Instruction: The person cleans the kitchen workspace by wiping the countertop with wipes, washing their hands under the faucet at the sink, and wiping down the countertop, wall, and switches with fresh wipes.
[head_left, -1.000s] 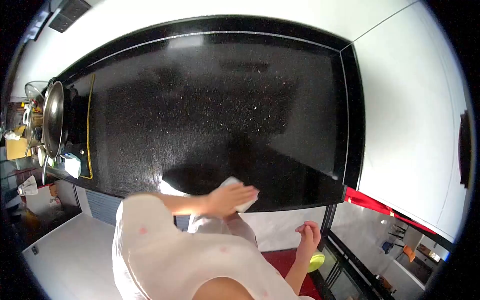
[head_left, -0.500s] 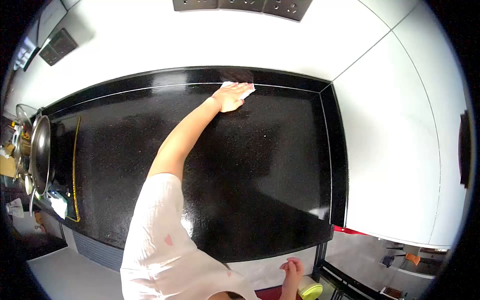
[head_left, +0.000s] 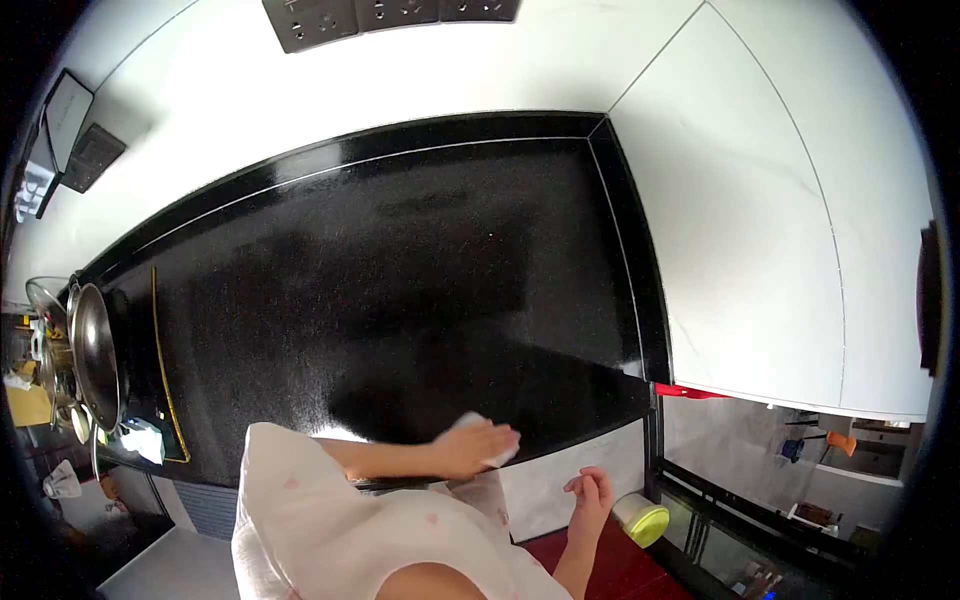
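My left hand [head_left: 468, 450] is at the front edge of a glossy black countertop [head_left: 400, 260], its fingers over a folded white cloth [head_left: 503, 457]. Parts of the cloth show beside the fingers and behind the knuckles. The hand is slightly blurred. Farther right, my right hand [head_left: 590, 490] is raised in front of the counter with nothing visible in it. Its fingers are loosely bent and a little apart.
On the left, a frying pan [head_left: 95, 355] stands tilted beside a yellow-edged strip [head_left: 165, 370]. Black sockets [head_left: 390, 15] are on the white back wall. A lime-lidded bin [head_left: 645, 525] stands below at the right, near a red surface [head_left: 620, 560].
My left hand has come from the counter's back edge to its front edge with the cloth. My right hand has risen slightly. The view has shifted to the right.
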